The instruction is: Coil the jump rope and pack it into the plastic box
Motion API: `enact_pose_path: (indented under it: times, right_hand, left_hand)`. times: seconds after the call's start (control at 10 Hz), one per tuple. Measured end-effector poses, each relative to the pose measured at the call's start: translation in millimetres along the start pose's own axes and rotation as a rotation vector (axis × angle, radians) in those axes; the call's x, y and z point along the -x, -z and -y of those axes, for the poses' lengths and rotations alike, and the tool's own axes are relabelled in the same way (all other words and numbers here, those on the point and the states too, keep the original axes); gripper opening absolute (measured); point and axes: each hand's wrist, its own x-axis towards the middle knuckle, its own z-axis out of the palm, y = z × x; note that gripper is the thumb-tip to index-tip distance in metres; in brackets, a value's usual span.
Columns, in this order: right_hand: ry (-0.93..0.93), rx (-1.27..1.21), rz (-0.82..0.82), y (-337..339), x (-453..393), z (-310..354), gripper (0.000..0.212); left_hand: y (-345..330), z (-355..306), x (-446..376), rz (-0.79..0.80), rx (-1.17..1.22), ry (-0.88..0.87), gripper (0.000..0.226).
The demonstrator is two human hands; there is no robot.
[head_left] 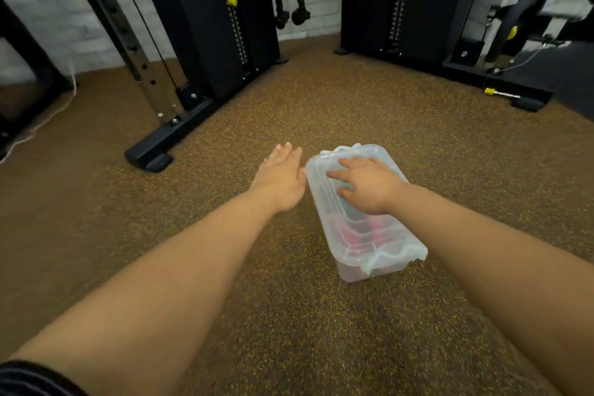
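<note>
A clear plastic box (382,262) stands on the brown speckled floor with its translucent lid (324,196) lying on top. Through the plastic I see pink and dark shapes of the jump rope (355,236), blurred by the lid. My right hand (366,186) rests flat on the far half of the lid, fingers spread and pointing left. My left hand (283,177) hovers just left of the box's far corner, palm down and fingers extended, holding nothing; its edge is close to the lid's rim.
A black rack foot (154,154) and upright stand to the far left. Black weight-stack towers (238,26) (401,0) rise at the back, with hanging ropes (289,3) between them. A machine base with a yellow-tipped pin (501,94) sits at the far right.
</note>
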Motion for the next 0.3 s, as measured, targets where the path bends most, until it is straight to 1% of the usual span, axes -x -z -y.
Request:
enact_pose_path:
  times: [0.1,0.3]
  right_hand:
    - [0.038,0.051,-0.034,41,-3,27,0.048]
    - [0.161,0.132,-0.14,118,-7,78,0.045]
  left_hand:
    - [39,15,17,-0.056,-0.038,0.06,0.059]
    - [116,41,50,-0.252,-0.071,0.073,0.052]
